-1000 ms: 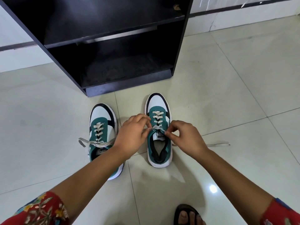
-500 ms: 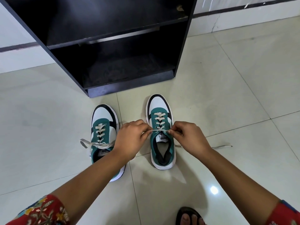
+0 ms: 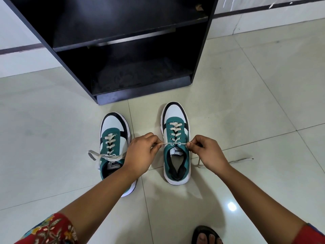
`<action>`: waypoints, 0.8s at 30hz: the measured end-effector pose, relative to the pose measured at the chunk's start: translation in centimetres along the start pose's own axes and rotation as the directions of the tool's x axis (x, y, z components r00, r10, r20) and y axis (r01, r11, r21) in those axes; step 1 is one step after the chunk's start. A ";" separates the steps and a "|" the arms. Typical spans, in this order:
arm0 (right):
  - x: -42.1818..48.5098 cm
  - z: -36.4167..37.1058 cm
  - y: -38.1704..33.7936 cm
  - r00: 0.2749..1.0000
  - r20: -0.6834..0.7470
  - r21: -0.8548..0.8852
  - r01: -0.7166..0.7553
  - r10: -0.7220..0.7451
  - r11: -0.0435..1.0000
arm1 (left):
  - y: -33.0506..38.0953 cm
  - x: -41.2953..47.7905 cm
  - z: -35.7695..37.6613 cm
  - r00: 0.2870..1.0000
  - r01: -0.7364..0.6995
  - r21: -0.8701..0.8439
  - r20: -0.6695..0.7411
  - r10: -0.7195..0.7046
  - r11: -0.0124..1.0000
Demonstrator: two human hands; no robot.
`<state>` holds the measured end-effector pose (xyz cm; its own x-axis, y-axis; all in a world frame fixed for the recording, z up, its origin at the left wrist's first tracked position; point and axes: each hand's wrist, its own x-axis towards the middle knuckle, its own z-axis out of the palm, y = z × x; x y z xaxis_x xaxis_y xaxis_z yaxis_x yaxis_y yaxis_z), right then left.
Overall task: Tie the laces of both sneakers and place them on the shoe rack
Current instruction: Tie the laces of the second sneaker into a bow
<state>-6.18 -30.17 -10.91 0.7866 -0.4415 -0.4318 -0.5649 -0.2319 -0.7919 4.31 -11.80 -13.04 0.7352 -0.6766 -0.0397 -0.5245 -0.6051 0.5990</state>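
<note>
Two green, white and black sneakers stand on the tiled floor, toes toward a black shoe rack (image 3: 200,50). The right sneaker (image 3: 176,124) has its lace (image 3: 173,143) stretched taut across the top eyelets. My left hand (image 3: 142,154) pinches one end of that lace just left of the shoe. My right hand (image 3: 205,152) pinches the other end on the right, and its tail trails over the floor. The left sneaker (image 3: 112,132) lies partly under my left forearm, its laces loose and spread out to the left.
The rack's two shelves hold nothing; the lower one looks dusty. A white wall with a dark stripe runs behind it. My sandalled foot (image 3: 205,235) shows at the bottom edge. Pale tiles (image 3: 263,103) stretch out to the right.
My hands have drawn apart sideways, pulling the right sneaker's lace straight and tight across the tongue. The camera has shifted slightly; both shoes stay in place.
</note>
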 end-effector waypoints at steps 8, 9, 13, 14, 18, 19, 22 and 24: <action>-0.1 0.1 0.2 1.000 0.014 0.017 0.002 -0.003 1.000 | -0.4 0.1 0.0 0.999 0.025 -0.026 0.048 -0.024 0.999; -0.2 0.0 0.3 1.000 0.029 0.013 0.011 -0.011 1.000 | -0.6 0.1 -0.1 0.998 0.044 -0.063 0.057 -0.040 0.997; -0.5 -0.2 0.4 0.995 0.043 0.055 0.087 -0.090 0.995 | -0.2 -0.1 -0.7 0.987 0.160 -0.351 0.071 -0.144 0.923; -0.5 -0.1 0.2 0.995 0.018 0.126 0.094 -0.097 0.988 | 0.2 0.0 -0.8 0.974 0.224 -0.463 0.087 -0.208 0.857; -0.5 0.8 -1.1 0.997 0.046 0.519 0.032 -0.065 0.854 | 2.2 0.6 -1.6 0.908 0.406 -0.775 0.285 -0.306 0.483; -0.4 1.1 -1.3 0.995 0.062 0.573 0.030 -0.079 0.819 | 2.6 0.7 -1.9 0.902 0.417 -0.822 0.321 -0.291 0.388; 0.0 1.5 -1.8 0.994 0.063 0.681 0.024 -0.092 0.732 | 3.3 1.2 -2.0 0.883 0.450 -0.850 0.376 -0.282 0.275; 0.4 1.5 -1.6 0.997 0.044 0.701 0.018 -0.069 0.713 | 3.2 1.4 -1.7 0.874 0.470 -0.821 0.383 -0.298 0.324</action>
<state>-4.59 -28.64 -10.42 0.8339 -0.3859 -0.3946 -0.2131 0.4343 -0.8752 4.43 -13.98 -9.86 0.6344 -0.5721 -0.5199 0.5283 -0.1700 0.8319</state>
